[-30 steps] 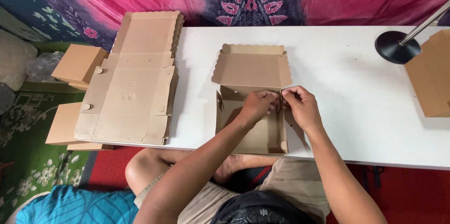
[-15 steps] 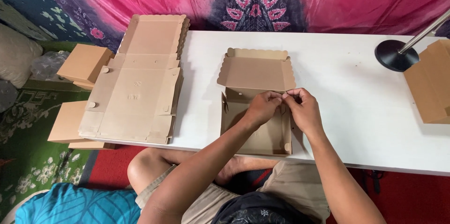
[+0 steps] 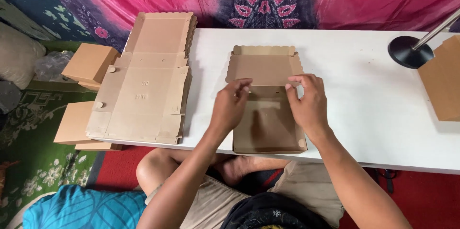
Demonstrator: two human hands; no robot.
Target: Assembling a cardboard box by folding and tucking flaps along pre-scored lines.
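L hand point(image 3: 231, 106) & R hand point(image 3: 309, 104) pinched the box point(image 3: 268, 128) side flaps, box at table point(image 3: 354, 90) front edge. Cardboard looked light, stiff-ish, creasable; best gripped at flap edges.

Bare forearms and hands point(image 3: 270, 104) without sleeves, rings or watch — below them khaki shorts point(image 3: 306, 195), bare knees, and a black top.
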